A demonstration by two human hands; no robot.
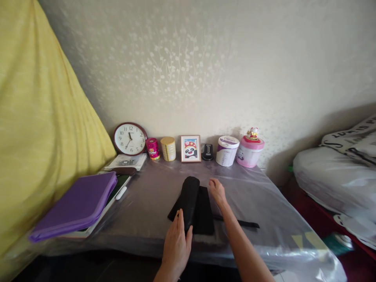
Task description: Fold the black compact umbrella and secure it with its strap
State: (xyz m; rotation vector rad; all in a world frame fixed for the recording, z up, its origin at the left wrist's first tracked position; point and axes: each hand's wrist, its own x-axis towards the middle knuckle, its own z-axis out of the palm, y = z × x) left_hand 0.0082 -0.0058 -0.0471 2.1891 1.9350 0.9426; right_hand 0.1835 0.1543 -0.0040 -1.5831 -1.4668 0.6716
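A black rolled bundle [190, 199], fabric-like, lies lengthwise on the table with a flat black flap [206, 219] spread out beneath it. My left hand [177, 239] is around the near end of the bundle, fingers along its left side and thumb at its right. Just beyond the flap's far right corner is my right hand [217, 191], its fingers curled in; whether anything is in them is hidden. A narrow black strap [248, 224] extends from the flap to the right, passing under my right forearm.
Plastic film covers the table [141, 211]. On the left, a purple folder [76, 201] lies over books beside a white pen-like object [121, 193]. Along the wall stand a clock [130, 138], several tins and tubs, a panda picture frame [190, 149] and a black stapler-like device [208, 152].
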